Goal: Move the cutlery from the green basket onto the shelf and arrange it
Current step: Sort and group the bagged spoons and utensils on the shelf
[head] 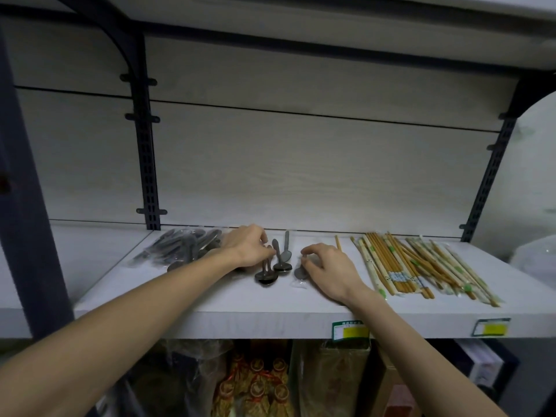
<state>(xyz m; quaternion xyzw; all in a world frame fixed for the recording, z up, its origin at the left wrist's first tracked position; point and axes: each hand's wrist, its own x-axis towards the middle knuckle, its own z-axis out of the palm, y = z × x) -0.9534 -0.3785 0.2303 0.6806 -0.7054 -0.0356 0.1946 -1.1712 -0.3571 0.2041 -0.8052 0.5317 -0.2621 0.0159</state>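
Steel-grey spoons (pixel 274 266) lay near the middle of the shelf (pixel 186 308), bowls toward its front edge and handles pointing to the back. The left hand (pixel 248 247) had its fingers curled down over the handles of the leftmost spoons and pinched them at their upper ends. The right hand (pixel 326 269) hovered just beside, fingers bent, thumb and forefinger closing on a single wrapped spoon (pixel 300 272) whose bowl lay on the surface in clear film; how firm that hold was could not be told. Two more spoons stood between the hands, one handle reaching farther toward the back edge.

Toward the left end of the shelf, near the back, a heap of dark cutlery in clear plastic bags (pixel 183 246) sat touching the left wrist side. Toward the right end, bundles of wooden chopsticks (pixel 403 263) in printed sleeves lay fanned from back to front edge, with one loose chopstick (pixel 338 242) near the back just beyond the right hand. Two green-and-yellow price labels (pixel 350 330) were fixed to the shelf's front edge. Below it, packaged goods (pixel 258 386) filled the lower shelf.
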